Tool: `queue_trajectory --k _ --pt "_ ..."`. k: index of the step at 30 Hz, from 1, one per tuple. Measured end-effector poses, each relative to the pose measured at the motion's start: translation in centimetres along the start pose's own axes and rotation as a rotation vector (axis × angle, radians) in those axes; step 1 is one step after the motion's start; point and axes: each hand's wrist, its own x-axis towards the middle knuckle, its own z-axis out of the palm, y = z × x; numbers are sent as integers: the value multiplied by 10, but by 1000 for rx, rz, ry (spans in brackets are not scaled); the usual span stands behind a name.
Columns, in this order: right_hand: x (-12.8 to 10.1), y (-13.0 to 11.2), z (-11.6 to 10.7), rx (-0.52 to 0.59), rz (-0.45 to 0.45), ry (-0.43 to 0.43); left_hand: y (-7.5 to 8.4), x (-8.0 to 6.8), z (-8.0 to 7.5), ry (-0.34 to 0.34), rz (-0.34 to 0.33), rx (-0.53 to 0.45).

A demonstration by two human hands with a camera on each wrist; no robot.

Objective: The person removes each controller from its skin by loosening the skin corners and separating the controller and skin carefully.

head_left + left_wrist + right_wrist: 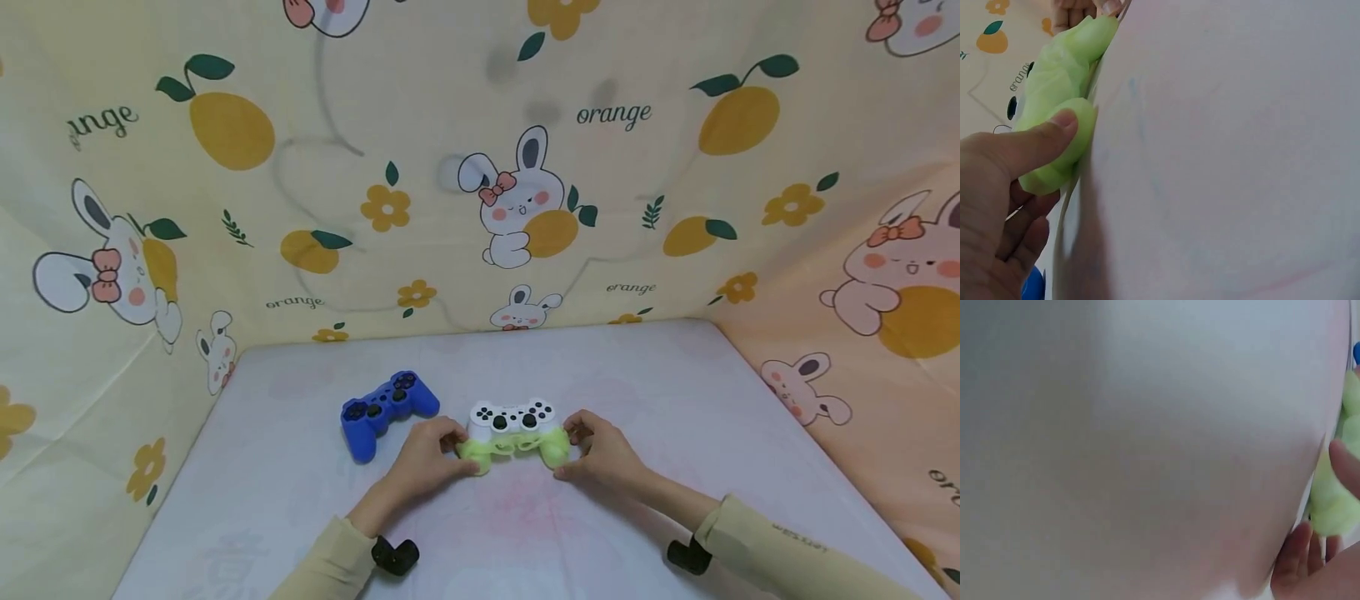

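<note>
A white game controller (513,417) lies on the table, its lower half wrapped in a light green silicone cover (512,448). My left hand (429,457) grips the left handle; in the left wrist view the thumb (1035,142) presses on the green cover (1063,94). My right hand (600,454) grips the right handle, and in the right wrist view its fingers (1300,553) curl by the green cover (1335,500). A blue controller (386,410) lies to the left, apart from my hands.
The table (675,400) is covered with a pale pinkish-white cloth. Cloth walls printed with rabbits and oranges (517,200) close in the back and both sides. Both forearms wear beige sleeves with black wrist mounts (394,556).
</note>
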Motion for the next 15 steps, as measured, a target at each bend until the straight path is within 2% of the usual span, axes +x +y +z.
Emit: queue_trajectory --k 5,11,15 --pt "-1 -2 3 41 2 51 3 0 2 18 27 30" --pt "2 2 2 123 -17 41 1 0 4 10 70 54" --pt "4 3 1 170 -33 11 -2 -2 6 -11 51 34"
